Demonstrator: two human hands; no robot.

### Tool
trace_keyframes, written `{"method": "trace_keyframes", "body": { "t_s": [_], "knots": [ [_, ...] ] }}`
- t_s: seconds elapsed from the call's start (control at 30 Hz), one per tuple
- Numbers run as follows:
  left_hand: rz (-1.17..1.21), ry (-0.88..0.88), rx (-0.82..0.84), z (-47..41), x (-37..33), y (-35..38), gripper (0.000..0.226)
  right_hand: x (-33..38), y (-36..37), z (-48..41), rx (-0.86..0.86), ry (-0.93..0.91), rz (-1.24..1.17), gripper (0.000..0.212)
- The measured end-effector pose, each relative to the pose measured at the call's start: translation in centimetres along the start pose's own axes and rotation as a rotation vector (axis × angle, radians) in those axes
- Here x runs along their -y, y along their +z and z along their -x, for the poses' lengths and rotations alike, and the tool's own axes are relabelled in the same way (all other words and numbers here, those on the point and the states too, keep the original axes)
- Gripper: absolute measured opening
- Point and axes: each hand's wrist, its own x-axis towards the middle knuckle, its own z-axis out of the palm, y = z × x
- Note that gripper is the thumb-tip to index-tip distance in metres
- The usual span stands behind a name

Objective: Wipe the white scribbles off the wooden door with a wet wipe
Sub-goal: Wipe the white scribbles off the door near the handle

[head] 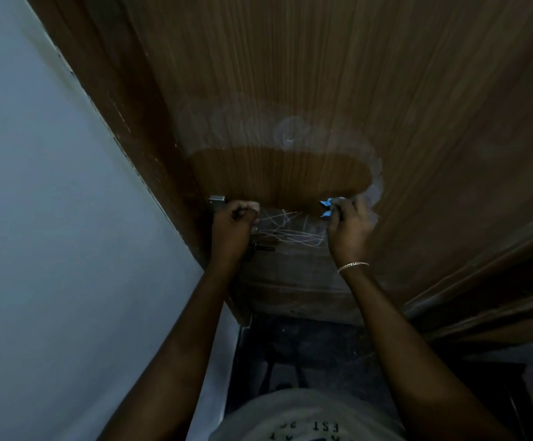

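Note:
The wooden door (322, 74) fills the upper frame. A dark wet oval patch (281, 173) shows on it, ringed by a pale smeared haze (293, 132). Thin white scribbles (290, 230) remain below the patch, between my two hands. My right hand (351, 224) presses a crumpled blue-and-white wet wipe (330, 206) against the door at the patch's lower right edge. My left hand (232, 230) is closed in a fist around the door's metal latch handle (260, 246), just left of the scribbles.
A metal latch plate (217, 200) sits on the door edge above my left hand. A pale blue-grey wall (52, 249) runs along the left. Dark wooden frame mouldings (481, 297) lie to the right. Dark floor (306, 354) shows below.

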Motion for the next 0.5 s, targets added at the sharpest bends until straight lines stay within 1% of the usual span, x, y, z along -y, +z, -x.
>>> {"method": "trace_keyframes", "body": {
  "t_s": [0.07,0.1,0.2,0.27,0.3,0.37,0.43,0.5],
  "knots": [
    [-0.005,0.009,0.012,0.1,0.0,0.5,0.013,-0.4,-0.1,0.7,0.052,-0.011,0.01,0.014],
    [-0.003,0.013,0.016,0.2,0.0,0.8,0.012,-0.9,-0.4,0.9,0.044,0.013,0.02,0.014],
    [0.01,0.012,0.006,0.2,0.0,1.1,0.01,-1.3,-1.6,-0.1,-0.086,0.097,0.001,0.014],
    [-0.001,0.023,-0.005,0.1,-0.3,1.2,0.009,-0.5,-1.7,-1.0,-0.151,0.051,-0.017,0.013],
    [-0.006,0.027,-0.004,0.0,-0.4,1.3,0.008,-0.1,-1.5,-1.0,-0.13,0.011,-0.014,0.013],
    [0.0,0.032,0.009,0.0,-0.5,1.6,0.009,-0.4,-1.3,-0.1,-0.022,-0.04,0.015,0.013],
    [0.013,0.041,0.014,0.1,-0.6,1.9,0.012,-1.9,-2.0,0.6,0.044,0.021,0.05,0.014],
    [0.013,0.048,0.006,0.2,-0.5,2.0,0.011,-2.9,-3.0,0.1,-0.025,0.113,0.033,0.015]
  ]
}}
